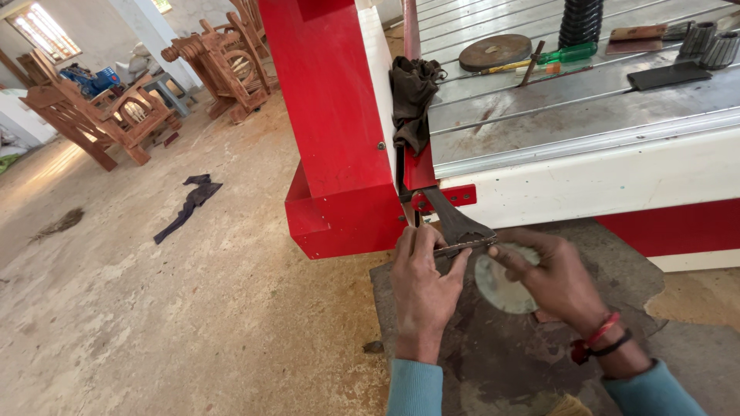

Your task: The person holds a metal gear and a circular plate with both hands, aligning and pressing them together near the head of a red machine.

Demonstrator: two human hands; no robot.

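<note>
My left hand [422, 286] pinches the lower end of a dark metal wrench-like bar [455, 223] that hangs from a red bracket [455, 197] on the machine's side. My right hand [556, 279] grips a round greyish metal disc [501, 283] and touches the same bar end with its thumb and fingers. Both hands meet just below the machine's white and red frame [617, 181]. A red and black band sits on my right wrist.
The red gantry column [331, 115] stands at the left of the grooved metal bed [555, 92]. A dark rag [412, 96] hangs there. On the bed lie a disc, a green-handled screwdriver [566, 54], plates and a black hose. Wooden chairs [100, 115] and a dark cloth [189, 202] are on the dusty floor.
</note>
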